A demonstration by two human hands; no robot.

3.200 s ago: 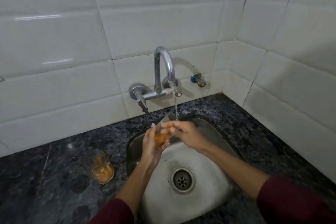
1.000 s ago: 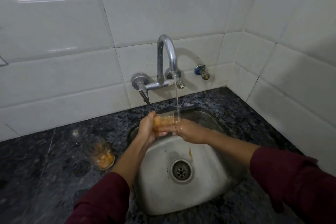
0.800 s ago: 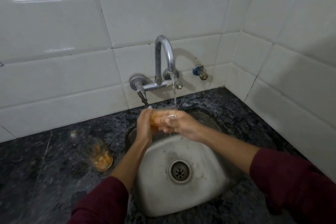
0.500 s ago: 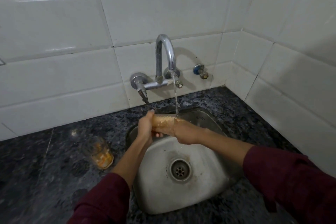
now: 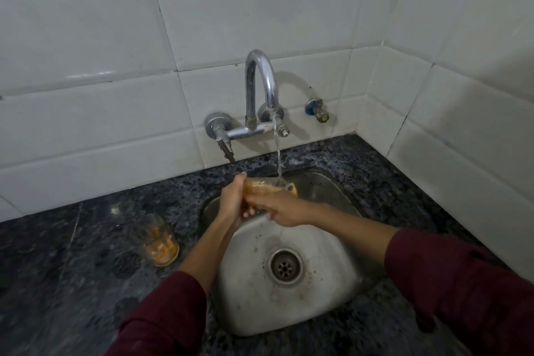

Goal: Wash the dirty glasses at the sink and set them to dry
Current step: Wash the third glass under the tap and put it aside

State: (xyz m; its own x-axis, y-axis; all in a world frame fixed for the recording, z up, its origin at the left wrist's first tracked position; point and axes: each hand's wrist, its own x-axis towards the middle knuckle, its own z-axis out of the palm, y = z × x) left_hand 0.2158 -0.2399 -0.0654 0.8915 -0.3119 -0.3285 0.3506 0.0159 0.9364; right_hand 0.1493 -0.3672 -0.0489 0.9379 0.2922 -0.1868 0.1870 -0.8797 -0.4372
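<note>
Two arms enter from the bottom edge, each in a dark maroon long sleeve, plain fabric with no print or logo; left sleeve [image 5: 161,318] ends partway up the forearm, right sleeve [image 5: 462,277] also ends partway up the forearm, looser and creased at the cuff. Forearms bare below the cuffs; left hand [image 5: 232,201] and right hand [image 5: 284,209] bare, no gloves. No rings, watch or bracelets visible on either hand or wrist.

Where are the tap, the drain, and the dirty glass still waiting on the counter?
tap [image 5: 260,78], head view, on its curved spout.
drain [image 5: 285,267], head view, on its strainer.
waiting glass [image 5: 157,240], head view, on its orange-stained side.
</note>
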